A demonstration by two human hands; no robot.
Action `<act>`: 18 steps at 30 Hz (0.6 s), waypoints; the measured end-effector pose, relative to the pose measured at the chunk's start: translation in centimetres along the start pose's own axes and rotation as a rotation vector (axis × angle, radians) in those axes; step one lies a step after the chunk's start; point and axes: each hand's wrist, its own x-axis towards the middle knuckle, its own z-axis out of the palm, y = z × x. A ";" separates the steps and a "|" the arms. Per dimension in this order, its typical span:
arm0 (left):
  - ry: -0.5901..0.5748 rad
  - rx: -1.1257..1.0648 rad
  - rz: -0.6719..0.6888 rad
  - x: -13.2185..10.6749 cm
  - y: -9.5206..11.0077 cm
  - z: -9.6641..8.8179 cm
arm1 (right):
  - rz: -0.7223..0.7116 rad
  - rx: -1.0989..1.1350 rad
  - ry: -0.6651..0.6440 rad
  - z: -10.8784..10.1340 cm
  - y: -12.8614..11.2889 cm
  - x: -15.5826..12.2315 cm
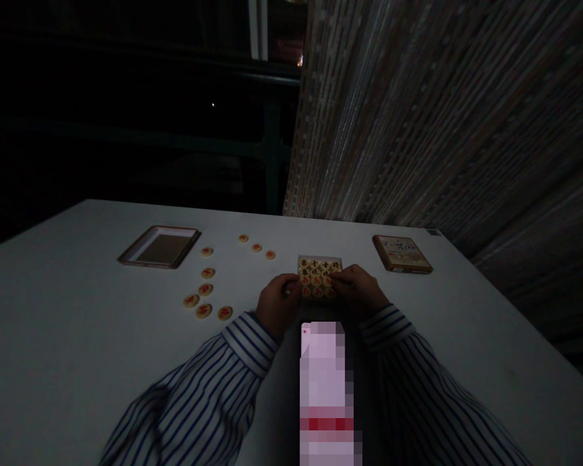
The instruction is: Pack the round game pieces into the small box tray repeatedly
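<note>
A small clear tray (319,261) packed with round cream chess discs sits on the white table (78,362) just beyond my hands. My left hand (278,304) is curled at the tray's near left corner, its fingertips pinched on the edge. My right hand (357,289) is curled at the near right corner, fingers pressed on the discs there. Both wrists wear blue-striped white sleeves. Several loose discs (205,291) with red marks lie to the left, and three more discs (256,247) lie in a row further back.
An open box lid (159,246) lies at the back left. A printed brown box (401,253) lies at the back right. A tall stack of layered sheets (442,116) rises behind the table on the right. The room is dark.
</note>
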 end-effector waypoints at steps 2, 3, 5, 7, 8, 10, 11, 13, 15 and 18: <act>-0.005 -0.002 -0.001 0.0 0.0 0.0 | -0.006 -0.010 -0.006 0.0 0.1 0.0; -0.004 -0.009 -0.001 0.0 0.0 0.0 | -0.009 -0.015 -0.014 0.0 0.1 0.0; 0.004 -0.031 0.001 0.0 -0.1 0.0 | -0.012 -0.024 -0.027 0.0 0.2 0.1; 0.005 -0.049 0.002 0.0 -0.1 0.0 | -0.009 -0.030 -0.028 0.0 0.1 0.1; 0.004 -0.050 0.001 0.0 -0.1 0.0 | -0.006 -0.029 -0.024 0.0 0.1 0.0; -0.003 -0.034 -0.001 0.0 0.1 0.0 | 0.000 -0.022 -0.014 -0.1 0.0 0.0; -0.004 -0.022 -0.003 0.0 0.1 -0.1 | 0.000 -0.021 -0.014 -0.1 -0.1 0.0; -0.002 -0.004 -0.004 0.0 0.2 -0.1 | 0.003 -0.026 -0.021 -0.1 -0.1 0.0; 0.002 -0.001 0.000 0.0 0.2 -0.1 | 0.007 -0.036 -0.027 -0.1 -0.1 0.0; 0.005 -0.007 0.019 0.0 -0.1 0.0 | 0.011 -0.036 -0.046 -0.1 0.0 0.1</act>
